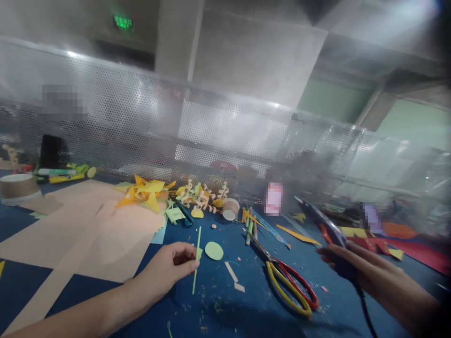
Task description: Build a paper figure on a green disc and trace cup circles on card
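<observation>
Green strip [199, 241] at 7 o'clock, pinched in L hand [175, 263]; R hand [373, 277] grips glue gun [331, 231] at 4 o'clock. Risk from here imo: strip prob bends if squeezed hard; gun's cord [365, 307] could snag scissors [286, 279], 5 o'clock.

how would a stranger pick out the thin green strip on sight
On the blue table, look left of the red-and-yellow-handled scissors for the person's left hand. The strip is pinched between its thumb and fingers, nearly upright in the picture. Its thin, straight form sets it apart from the round green piece lying just to its right.
</observation>
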{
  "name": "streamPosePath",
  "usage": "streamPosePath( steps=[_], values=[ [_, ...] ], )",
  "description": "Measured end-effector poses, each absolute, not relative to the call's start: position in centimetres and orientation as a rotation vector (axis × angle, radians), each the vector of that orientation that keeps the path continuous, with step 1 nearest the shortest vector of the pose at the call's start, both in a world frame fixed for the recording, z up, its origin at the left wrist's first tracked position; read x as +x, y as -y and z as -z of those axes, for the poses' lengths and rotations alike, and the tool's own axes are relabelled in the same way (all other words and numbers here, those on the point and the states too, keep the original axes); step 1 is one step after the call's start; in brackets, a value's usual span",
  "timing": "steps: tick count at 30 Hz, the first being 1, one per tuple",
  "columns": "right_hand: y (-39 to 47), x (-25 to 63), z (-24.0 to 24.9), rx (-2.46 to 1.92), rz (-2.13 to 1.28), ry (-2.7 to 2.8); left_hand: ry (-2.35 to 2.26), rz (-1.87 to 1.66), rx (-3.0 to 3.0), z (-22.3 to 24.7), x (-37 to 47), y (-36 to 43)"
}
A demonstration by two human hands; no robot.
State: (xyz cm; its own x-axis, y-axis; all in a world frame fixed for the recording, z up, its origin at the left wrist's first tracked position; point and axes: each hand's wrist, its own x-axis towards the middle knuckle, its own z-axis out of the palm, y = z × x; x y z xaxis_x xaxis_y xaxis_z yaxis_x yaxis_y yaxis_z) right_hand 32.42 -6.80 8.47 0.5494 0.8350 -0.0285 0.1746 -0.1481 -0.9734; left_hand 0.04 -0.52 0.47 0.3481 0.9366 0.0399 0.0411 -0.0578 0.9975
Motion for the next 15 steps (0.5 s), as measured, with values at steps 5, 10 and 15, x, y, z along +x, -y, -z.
streamPosePath(
  steps=[5,10,15],
  values=[
    [4.6,25.5,-7.0,-1.272,-1.357,0.839,-1.003,-1.035,1.423,-0.4,-0.3,0.0],
    [4.0,19.4,-4.9,-1.357,-1.193,1.155,-1.019,-1.147,1.411,-0.1,-1.3,-0.6],
    [2.7,17.3,-2.8,-1.334,-0.785,1.576,-1.209,-1.337,1.394,0.8,-2.2,-1.7]
  ],
)
